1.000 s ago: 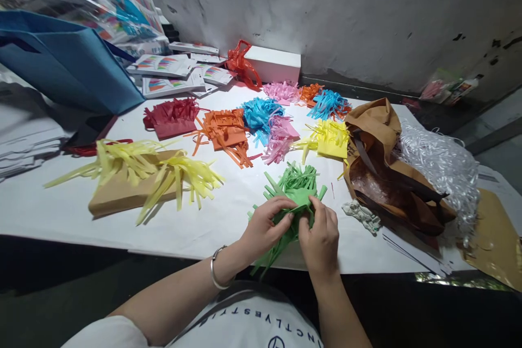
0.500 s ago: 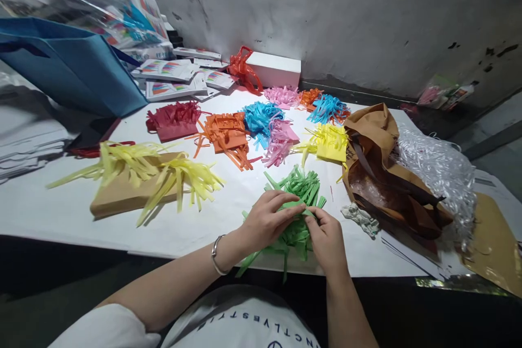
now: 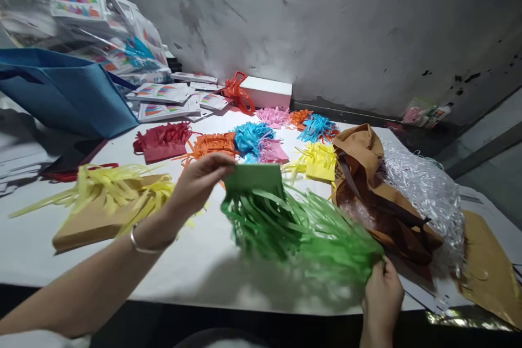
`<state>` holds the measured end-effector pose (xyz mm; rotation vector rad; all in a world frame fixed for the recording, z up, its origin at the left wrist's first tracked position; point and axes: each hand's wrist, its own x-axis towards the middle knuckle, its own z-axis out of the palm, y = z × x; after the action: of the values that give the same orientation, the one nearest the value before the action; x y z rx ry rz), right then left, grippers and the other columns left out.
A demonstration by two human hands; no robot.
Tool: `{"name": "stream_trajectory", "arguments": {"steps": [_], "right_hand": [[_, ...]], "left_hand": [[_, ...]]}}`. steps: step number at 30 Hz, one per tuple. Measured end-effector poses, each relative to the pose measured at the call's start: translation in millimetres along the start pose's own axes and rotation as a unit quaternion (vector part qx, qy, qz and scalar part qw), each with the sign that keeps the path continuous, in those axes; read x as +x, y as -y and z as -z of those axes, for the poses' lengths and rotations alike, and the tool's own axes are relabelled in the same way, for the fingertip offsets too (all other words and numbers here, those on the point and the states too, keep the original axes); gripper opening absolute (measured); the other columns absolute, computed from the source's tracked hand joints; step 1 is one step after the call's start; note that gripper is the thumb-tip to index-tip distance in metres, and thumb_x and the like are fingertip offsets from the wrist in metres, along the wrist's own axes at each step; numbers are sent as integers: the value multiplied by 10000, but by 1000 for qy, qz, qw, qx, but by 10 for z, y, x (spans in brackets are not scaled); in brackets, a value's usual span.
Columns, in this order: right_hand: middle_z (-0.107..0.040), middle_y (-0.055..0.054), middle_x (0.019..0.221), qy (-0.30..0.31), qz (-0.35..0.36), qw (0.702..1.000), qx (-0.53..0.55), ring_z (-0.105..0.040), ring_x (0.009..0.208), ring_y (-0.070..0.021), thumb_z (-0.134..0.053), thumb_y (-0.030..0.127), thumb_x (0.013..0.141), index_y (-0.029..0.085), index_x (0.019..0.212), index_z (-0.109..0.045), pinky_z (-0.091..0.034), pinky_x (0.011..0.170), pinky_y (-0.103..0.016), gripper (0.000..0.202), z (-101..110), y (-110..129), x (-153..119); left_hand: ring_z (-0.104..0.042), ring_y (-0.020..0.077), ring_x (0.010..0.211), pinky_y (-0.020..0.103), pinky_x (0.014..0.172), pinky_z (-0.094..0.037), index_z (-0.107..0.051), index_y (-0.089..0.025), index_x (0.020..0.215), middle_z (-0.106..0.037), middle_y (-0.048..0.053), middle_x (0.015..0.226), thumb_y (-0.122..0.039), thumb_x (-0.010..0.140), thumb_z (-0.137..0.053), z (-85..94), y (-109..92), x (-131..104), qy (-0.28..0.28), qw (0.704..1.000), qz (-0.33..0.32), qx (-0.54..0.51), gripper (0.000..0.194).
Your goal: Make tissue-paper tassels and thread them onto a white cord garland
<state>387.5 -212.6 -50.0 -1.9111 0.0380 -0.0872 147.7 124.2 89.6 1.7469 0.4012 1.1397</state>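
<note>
Green fringed paper point(image 3: 265, 217) is stretched out above the white table, loose strips hanging and partly blurred. My left hand point(image 3: 207, 174) is closed, pinching the corner of its flat, uncut upper part. At the lower right, my right hand point(image 3: 381, 288) grips the other end of the strips. Whether this is one piece or two, I cannot tell. Left of my left hand, yellow fringed paper point(image 3: 110, 182) lies over a brown paper-covered block point(image 3: 81, 228). Behind the green strips lie orange fringed paper point(image 3: 214, 144), blue fringed paper point(image 3: 250, 136) and yellow fringed paper point(image 3: 320, 163).
Dark red fringed paper point(image 3: 163, 144) lies at the left, before a blue bag point(image 3: 69, 92) and stacked printed packets point(image 3: 163, 92). A white box point(image 3: 267, 89) stands by the wall. To the right are a brown bag point(image 3: 359, 157) and shiny white shredded strips point(image 3: 424, 190).
The green fringed paper has been lifted off the table and spread between my hands. My left hand moved left and up; my right hand moved right and down.
</note>
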Motion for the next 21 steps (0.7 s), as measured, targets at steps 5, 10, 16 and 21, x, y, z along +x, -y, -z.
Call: {"name": "stream_trajectory", "arguments": {"steps": [5, 10, 16, 21], "right_hand": [[-731, -90, 846, 4, 94, 995, -39, -676, 759, -309, -515, 506, 745, 234, 947, -707, -501, 604, -377, 390, 121, -342, -211], [-725, -115, 978, -20, 178, 981, -74, -671, 886, -311, -461, 414, 858, 241, 959, -703, -512, 716, -397, 314, -1, -366, -327], [-720, -122, 931, -16, 258, 964, -57, -672, 892, -300, -460, 384, 917, 224, 996, -706, -520, 750, -393, 304, -32, -365, -306], [-705, -105, 952, -2, 357, 929, -95, -659, 874, -259, -519, 271, 921, 210, 1064, -704, -489, 711, -340, 241, -64, -351, -315]], "left_hand": [[-556, 53, 713, 183, 707, -433, -658, -35, 882, -637, -30, 734, -168, 829, -696, -173, -2, 1133, -97, 995, -16, 7, 148], [-562, 54, 823, 165, 756, -401, -628, -17, 1021, -658, -18, 872, -113, 897, -546, -677, 37, 2188, -140, 987, -67, 35, 177], [-589, 130, 715, 244, 712, -472, -662, -114, 746, -672, 32, 745, -155, 761, -731, -1221, 691, 2147, 60, 994, -52, 80, 81], [-645, 187, 794, 293, 758, -514, -716, -142, 835, -710, 96, 884, -371, 677, -829, -1377, 911, 1171, 248, 964, -47, 85, 300]]}}
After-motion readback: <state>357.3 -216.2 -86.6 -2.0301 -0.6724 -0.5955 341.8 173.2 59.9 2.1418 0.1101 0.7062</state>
